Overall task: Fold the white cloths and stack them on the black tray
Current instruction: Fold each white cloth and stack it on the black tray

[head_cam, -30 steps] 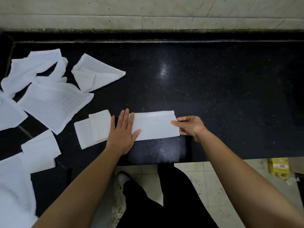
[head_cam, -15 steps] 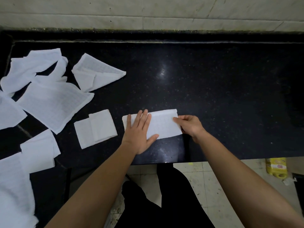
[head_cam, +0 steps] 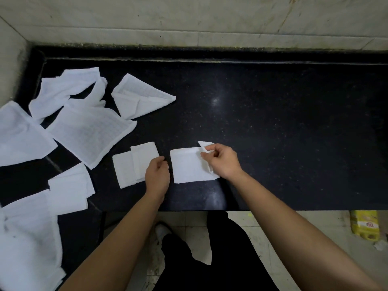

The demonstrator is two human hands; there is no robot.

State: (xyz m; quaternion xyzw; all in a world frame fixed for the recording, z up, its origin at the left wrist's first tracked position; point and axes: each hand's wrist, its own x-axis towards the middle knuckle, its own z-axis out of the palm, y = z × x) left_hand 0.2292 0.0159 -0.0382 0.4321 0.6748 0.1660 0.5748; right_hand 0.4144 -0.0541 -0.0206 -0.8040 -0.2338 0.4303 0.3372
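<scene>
- The white cloth (head_cam: 189, 166) being folded lies flat on the black table (head_cam: 273, 133), close to its near edge. It serves as the landmark for what follows.
- The right hand (head_cam: 222, 162) is at this cloth's right end. Its fingers (head_cam: 207, 147) pinch the far right corner and hold it raised and turned back over the cloth.
- The left hand (head_cam: 157, 177) is just left of the cloth, with loosely curled fingers holding nothing. I cannot tell whether it touches the cloth's left edge.
- A small folded cloth (head_cam: 130, 166) lies just left of the landmark, partly under the left hand.
- Further left and towards the wall lies an open flat cloth (head_cam: 90, 133). Beyond it are a triangular folded cloth (head_cam: 140, 97) and a crumpled cloth (head_cam: 67, 89).
- Far left and nearer the person are another folded cloth (head_cam: 69, 185) and a large loose cloth (head_cam: 27, 238).
- Down on the floor, well to the right of the landmark, stands a yellow package (head_cam: 364, 224).
</scene>
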